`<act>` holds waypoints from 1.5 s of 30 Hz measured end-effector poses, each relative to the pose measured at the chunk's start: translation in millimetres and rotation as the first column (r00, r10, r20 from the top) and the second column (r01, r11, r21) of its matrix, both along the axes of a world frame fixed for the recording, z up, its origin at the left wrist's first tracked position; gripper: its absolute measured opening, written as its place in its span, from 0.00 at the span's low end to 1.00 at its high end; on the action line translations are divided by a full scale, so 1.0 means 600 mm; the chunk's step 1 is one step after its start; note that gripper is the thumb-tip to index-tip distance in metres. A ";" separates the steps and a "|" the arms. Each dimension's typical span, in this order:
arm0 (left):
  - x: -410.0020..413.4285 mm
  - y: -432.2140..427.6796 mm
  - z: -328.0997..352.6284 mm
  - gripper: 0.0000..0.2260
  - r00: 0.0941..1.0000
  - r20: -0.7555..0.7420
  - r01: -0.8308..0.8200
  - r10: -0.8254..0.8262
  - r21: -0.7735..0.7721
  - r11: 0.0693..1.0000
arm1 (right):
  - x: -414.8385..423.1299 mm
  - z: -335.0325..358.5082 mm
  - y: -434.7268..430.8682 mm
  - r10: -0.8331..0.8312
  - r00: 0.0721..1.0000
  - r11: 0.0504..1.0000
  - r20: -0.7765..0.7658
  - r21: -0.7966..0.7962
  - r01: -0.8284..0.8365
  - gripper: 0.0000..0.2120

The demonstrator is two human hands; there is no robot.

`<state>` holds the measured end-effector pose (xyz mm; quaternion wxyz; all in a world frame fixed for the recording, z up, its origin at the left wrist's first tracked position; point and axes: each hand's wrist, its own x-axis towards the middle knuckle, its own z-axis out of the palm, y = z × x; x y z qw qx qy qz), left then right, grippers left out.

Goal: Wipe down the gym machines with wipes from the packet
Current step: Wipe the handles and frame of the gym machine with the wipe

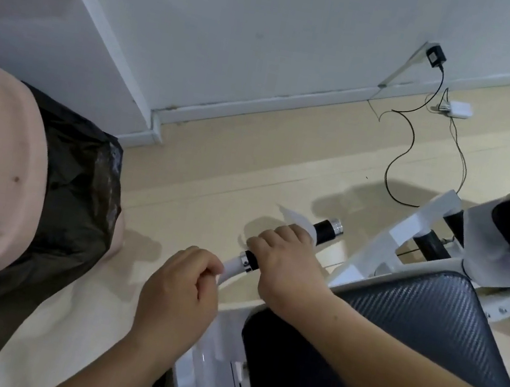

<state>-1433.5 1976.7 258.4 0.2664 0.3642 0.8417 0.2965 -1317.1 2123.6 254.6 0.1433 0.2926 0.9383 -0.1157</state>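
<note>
Pale wood floor [250, 172], white wall [239, 38], black cable [401, 157] trailing from a plug [435, 56].

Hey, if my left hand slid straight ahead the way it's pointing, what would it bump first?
Probably the clamp collar on the white bar your left hand grips, then your right hand with the wipe.

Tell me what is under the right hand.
A white wipe sticks out from under the right hand, wrapped on the black grip. How much wipe the palm covers is hidden. The left hand holds the white bar.
</note>
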 end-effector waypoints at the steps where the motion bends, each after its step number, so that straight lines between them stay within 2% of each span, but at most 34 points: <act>1: -0.002 0.000 -0.008 0.11 0.998 0.038 -0.056 0.057 -0.026 0.998 | -0.007 -0.003 -0.016 0.030 1.000 0.998 -0.005 -0.053 -0.030 0.20; 3: 0.008 0.010 -0.022 0.11 0.979 0.134 -0.138 0.154 -0.126 0.982 | -0.014 0.003 -0.026 0.089 0.996 0.979 -0.025 -0.184 -0.092 0.19; 5: 0.032 0.016 -0.036 0.08 0.966 0.201 -0.114 0.161 -0.229 0.967 | 0.000 0.004 0.002 0.141 0.986 0.974 -0.086 -0.169 -0.154 0.21; 7: 0.052 0.014 -0.047 0.05 0.988 0.117 -0.068 0.099 -0.240 0.968 | 0.026 0.024 0.052 0.112 0.991 0.987 -0.078 -0.103 -0.120 0.22; 9: 0.057 0.009 -0.061 0.07 0.997 0.021 -0.068 0.074 -0.214 0.975 | 0.046 0.044 0.095 0.040 0.999 0.997 0.036 -0.060 -0.038 0.25; 11: 0.058 0.010 -0.066 0.08 0.997 -0.008 -0.081 0.081 -0.216 0.973 | 0.047 0.047 0.114 -0.025 0.992 0.999 0.121 -0.019 0.028 0.23; 13: 0.058 0.012 -0.064 0.08 0.996 -0.022 -0.086 0.083 -0.228 0.970 | 0.026 0.040 0.092 -0.060 0.992 0.996 0.113 0.068 0.052 0.21; 15: 0.059 0.012 -0.062 0.07 0.996 -0.018 -0.085 0.083 -0.217 0.973 | -0.003 0.025 0.048 -0.068 0.998 0.994 -0.004 0.088 0.068 0.22; 16: 0.059 0.012 -0.060 0.07 0.996 -0.003 -0.087 0.088 -0.213 0.973 | -0.013 0.011 0.021 -0.044 0.996 0.996 -0.077 0.072 0.050 0.21; 20: 0.056 0.011 -0.058 0.06 0.994 0.024 -0.099 0.107 -0.212 0.972 | -0.040 0.002 -0.040 0.055 0.994 0.977 -0.099 -0.200 -0.074 0.17; 22: 0.056 0.008 -0.063 0.07 0.996 0.021 -0.085 0.090 -0.195 0.977 | -0.021 0.016 0.008 0.088 0.994 0.982 -0.056 -0.163 -0.096 0.19; 23: 0.056 0.008 -0.066 0.08 0.996 0.017 -0.081 0.086 -0.192 0.978 | -0.008 0.024 0.044 0.034 0.999 0.991 -0.023 -0.126 -0.037 0.21; 24: 0.056 0.008 -0.067 0.08 0.996 0.017 -0.085 0.089 -0.193 0.978 | 0.006 0.034 0.083 -0.097 0.995 0.990 0.013 -0.101 0.097 0.20; 26: 0.057 0.009 -0.068 0.08 0.995 0.024 -0.093 0.099 -0.203 0.975 | 0.033 0.052 0.143 -0.357 0.931 0.925 0.078 -0.109 0.364 0.16; 27: 0.057 0.009 -0.068 0.08 0.995 0.025 -0.093 0.100 -0.206 0.974 | 0.038 0.054 0.149 -0.402 0.914 0.909 0.056 -0.094 0.406 0.14; 31: 0.058 0.009 -0.061 0.08 0.994 0.034 -0.092 0.101 -0.198 0.976 | -0.009 0.034 0.066 -0.072 0.997 0.995 0.021 0.073 0.070 0.07; 35: 0.056 0.011 -0.053 0.08 0.984 0.110 -0.118 0.142 -0.200 0.973 | -0.060 0.000 -0.033 0.022 0.998 1.000 -0.066 -0.012 -0.022 0.14; 38: 0.055 0.011 -0.054 0.07 0.977 0.134 -0.132 0.163 -0.213 0.968 | -0.060 -0.006 -0.049 0.125 0.989 0.989 -0.083 -0.067 -0.131 0.12; 40: 0.055 0.008 -0.055 0.07 0.986 0.110 -0.102 0.126 -0.201 0.974 | -0.040 0.000 -0.013 0.234 0.968 0.971 -0.095 -0.024 -0.237 0.10; 43: 0.054 0.007 -0.063 0.08 0.992 0.069 -0.087 0.103 -0.206 0.975 | 0.010 0.017 0.090 0.207 0.975 0.976 -0.076 0.078 -0.201 0.09; 45: 0.055 0.009 -0.065 0.08 0.993 0.065 -0.081 0.096 -0.206 0.975 | 0.031 0.039 0.141 0.082 0.996 0.996 0.030 0.019 -0.083 0.10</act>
